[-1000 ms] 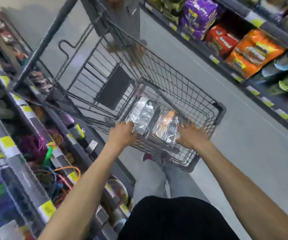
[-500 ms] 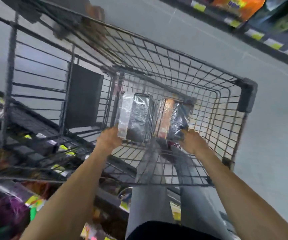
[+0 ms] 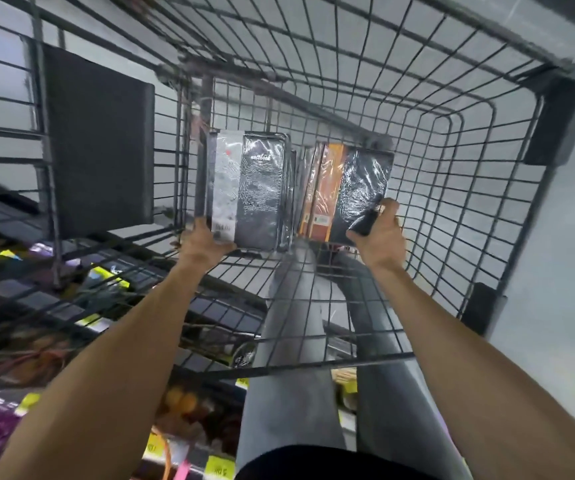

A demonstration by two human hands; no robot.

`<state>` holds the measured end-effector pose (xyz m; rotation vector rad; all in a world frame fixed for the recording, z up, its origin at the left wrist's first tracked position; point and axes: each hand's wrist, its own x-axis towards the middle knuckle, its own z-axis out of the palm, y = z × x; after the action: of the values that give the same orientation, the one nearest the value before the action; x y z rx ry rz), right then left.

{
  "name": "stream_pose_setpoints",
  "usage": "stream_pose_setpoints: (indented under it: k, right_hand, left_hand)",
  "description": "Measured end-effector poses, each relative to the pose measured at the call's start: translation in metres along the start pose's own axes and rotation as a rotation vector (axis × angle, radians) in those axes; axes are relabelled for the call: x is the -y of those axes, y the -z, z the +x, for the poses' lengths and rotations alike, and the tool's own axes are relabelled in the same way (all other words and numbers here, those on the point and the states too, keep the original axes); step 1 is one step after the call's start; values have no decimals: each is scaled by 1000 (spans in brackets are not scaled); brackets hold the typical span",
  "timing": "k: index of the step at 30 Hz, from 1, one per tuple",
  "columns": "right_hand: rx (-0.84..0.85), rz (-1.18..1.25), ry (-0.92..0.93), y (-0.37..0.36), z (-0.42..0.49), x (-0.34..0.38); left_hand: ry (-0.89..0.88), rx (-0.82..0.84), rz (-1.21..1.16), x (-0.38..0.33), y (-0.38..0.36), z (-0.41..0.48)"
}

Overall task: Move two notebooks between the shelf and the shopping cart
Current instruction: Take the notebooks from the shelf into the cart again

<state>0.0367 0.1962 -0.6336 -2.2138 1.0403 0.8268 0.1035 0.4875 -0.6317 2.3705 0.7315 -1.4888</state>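
Observation:
Two plastic-wrapped notebooks lie side by side on the wire floor of the shopping cart. The left notebook is black with a grey-white strip; my left hand grips its near edge. The right notebook is black with an orange band; my right hand holds its near right corner, thumb on the cover. Both arms reach down into the basket.
A dark flap panel hangs on the cart's left side. Black plastic corner bumpers sit on the right rim. Shelves with yellow price tags run along the lower left. My grey-trousered legs show through the cart's near wall.
The view has tilted down and closed in on the cart. Both hands have gone deeper into the basket with the notebooks, which now rest flat on the cart floor.

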Motion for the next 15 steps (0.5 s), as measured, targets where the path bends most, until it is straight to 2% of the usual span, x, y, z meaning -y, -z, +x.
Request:
stream_pose_setpoints:
  k: [4, 11, 15]
  right_hand:
    - [-34, 38, 19, -6, 3, -6]
    - [0, 73, 18, -3, -4, -7]
    - [-16, 119, 43, 3, -20, -2]
  left_hand:
    - [-11, -4, -57, 1, -1, 10]
    - [14, 30, -127, -2, 14, -9]
    - [13, 103, -309, -2, 26, -32]
